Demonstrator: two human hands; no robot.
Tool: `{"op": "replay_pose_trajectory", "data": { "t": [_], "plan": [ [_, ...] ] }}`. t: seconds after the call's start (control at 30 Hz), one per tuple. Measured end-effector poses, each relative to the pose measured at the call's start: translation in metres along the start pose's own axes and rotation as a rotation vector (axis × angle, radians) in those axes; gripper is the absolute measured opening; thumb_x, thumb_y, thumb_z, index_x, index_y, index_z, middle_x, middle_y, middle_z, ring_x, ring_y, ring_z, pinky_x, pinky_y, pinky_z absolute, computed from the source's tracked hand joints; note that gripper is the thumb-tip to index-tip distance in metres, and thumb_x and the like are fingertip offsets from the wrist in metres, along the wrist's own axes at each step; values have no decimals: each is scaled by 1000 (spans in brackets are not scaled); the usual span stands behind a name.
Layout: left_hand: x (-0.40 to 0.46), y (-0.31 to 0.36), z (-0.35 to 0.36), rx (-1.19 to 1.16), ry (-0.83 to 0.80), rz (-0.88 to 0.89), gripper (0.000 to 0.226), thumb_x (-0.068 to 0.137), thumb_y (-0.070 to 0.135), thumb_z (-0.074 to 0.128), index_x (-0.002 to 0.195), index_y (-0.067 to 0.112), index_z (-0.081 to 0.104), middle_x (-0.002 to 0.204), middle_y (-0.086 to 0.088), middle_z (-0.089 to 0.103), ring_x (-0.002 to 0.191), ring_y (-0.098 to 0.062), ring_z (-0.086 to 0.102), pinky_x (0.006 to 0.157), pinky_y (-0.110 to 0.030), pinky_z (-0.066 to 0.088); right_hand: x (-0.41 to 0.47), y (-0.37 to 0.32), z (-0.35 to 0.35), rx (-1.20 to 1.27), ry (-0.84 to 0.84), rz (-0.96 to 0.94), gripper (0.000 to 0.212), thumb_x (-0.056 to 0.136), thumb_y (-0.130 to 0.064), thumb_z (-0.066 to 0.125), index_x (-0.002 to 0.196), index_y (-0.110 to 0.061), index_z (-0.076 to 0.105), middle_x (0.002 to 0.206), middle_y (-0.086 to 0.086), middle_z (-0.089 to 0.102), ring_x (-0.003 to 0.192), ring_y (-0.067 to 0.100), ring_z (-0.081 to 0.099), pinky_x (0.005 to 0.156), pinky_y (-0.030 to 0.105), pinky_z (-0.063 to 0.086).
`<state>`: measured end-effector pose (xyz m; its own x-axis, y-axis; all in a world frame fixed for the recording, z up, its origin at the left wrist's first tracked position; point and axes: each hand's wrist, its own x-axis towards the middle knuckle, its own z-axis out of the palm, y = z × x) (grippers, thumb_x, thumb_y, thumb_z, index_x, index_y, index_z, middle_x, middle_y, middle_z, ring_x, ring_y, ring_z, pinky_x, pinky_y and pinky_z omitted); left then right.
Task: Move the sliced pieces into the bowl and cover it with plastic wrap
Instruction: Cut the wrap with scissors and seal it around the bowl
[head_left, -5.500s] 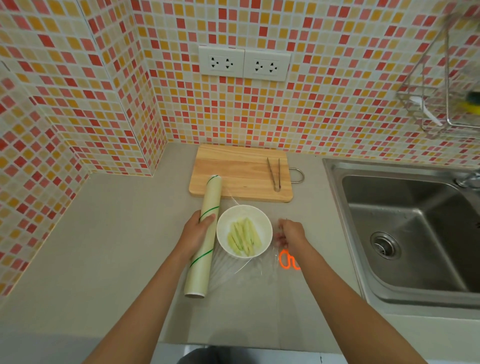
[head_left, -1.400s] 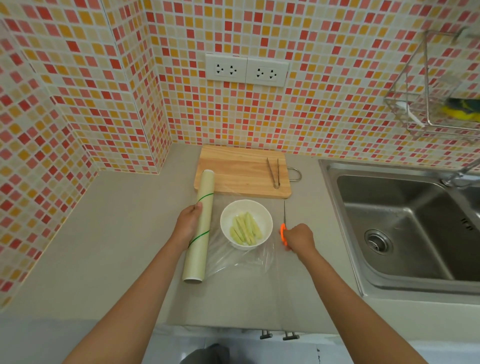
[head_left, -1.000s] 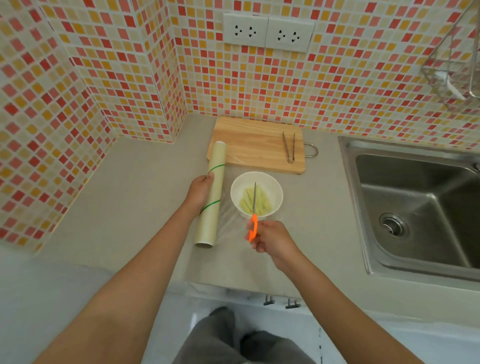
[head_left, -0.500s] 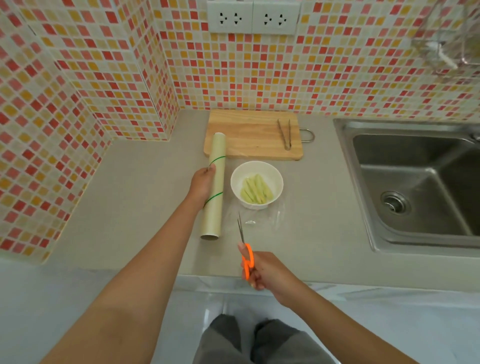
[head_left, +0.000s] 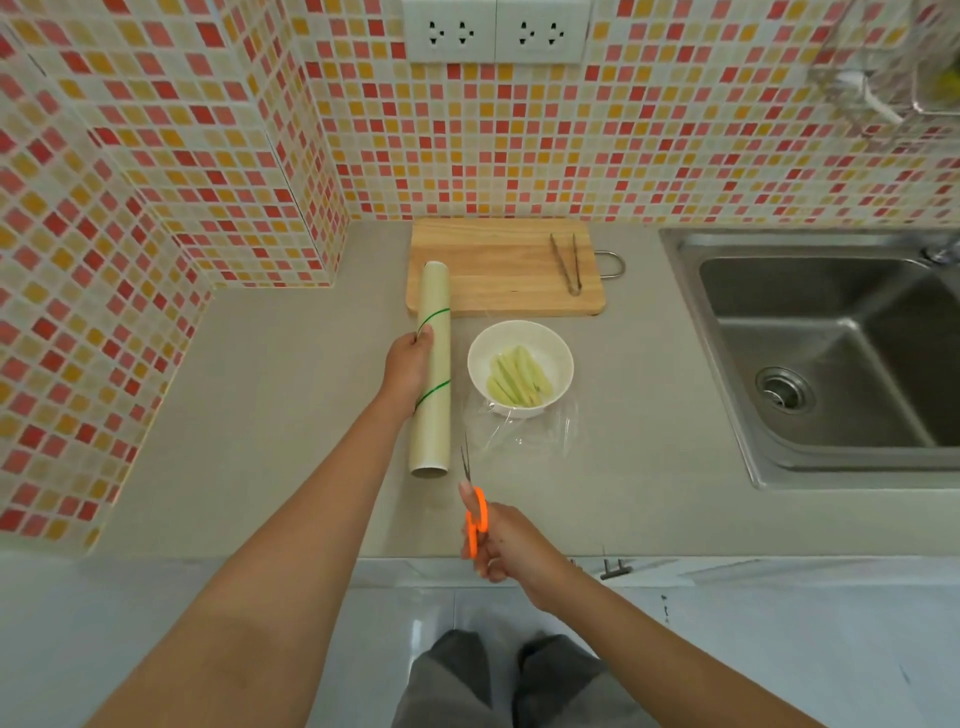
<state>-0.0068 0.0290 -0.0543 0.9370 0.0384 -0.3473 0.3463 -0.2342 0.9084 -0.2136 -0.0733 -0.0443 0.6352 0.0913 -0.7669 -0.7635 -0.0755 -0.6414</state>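
Change since half a second ago: right hand (head_left: 511, 545) with the scissors (head_left: 475, 512) sits at nearly the same spot, at the near tabletop (head_left: 260, 415) edge, blade tips pointing toward the near end of the roll (head_left: 432, 371). A second ago the blades were over the bowl (head_left: 520, 368); they have come back toward the body. Judgement: the cut along the film (head_left: 524, 431), beside the roll, is about to start; not yet started.

Count, largest first, placed relative to the bowl:
- sink (head_left: 831, 358): 1, right.
- board (head_left: 504, 267): 1, behind, just apart.
- roll: 1, just left, far end lying on the board. Left hand (head_left: 410, 366) grip clasped round its middle, pinning it.
- film: 1 sheet, drawn out under the bowl, showing in front of it.
- bowl: 1, on the film, uncovered.
- tongs (head_left: 566, 262): 1, on the board.
- scissors: 1, right grip clenched on the orange handles.
- slices (head_left: 517, 382): about 6, all in the bowl; none on the board.
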Motion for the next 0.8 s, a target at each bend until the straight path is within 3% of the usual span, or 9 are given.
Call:
{"op": "replay_pose_trajectory", "data": {
  "t": [0.33,0.47,0.67,0.8],
  "plan": [
    [2,-2,2,11,-10,-27,36,100,37,40,91,6,57,90,-16,57,81,-25,53,75,-37,42,21,-7,9,12,35,-73,61,87,-70,39,74,-12,53,80,15,61,51,15,49,52,24,36],
    [3,-3,2,11,-13,-23,36,101,37,38,92,8,57,89,-12,56,80,-23,52,74,-34,41,26,-2,9,41,66,-145,60,84,-72,41,72,-15,55,73,9,63,49,12,50,55,23,43],
    [5,-4,3,-12,-21,-30,37,101,38,37,83,10,54,74,-3,52,71,-21,49,63,-32,39,32,6,13,77,126,-283,54,81,-65,52,78,-11,51,62,1,60,37,3,45,42,15,37],
    [6,-4,3,-19,-23,-25,37,101,37,36,90,8,56,77,-5,53,77,-22,51,73,-33,41,34,4,13,79,122,-253,53,85,-64,52,76,-11,49,60,1,61,36,5,44,40,16,36]
  ]
}}
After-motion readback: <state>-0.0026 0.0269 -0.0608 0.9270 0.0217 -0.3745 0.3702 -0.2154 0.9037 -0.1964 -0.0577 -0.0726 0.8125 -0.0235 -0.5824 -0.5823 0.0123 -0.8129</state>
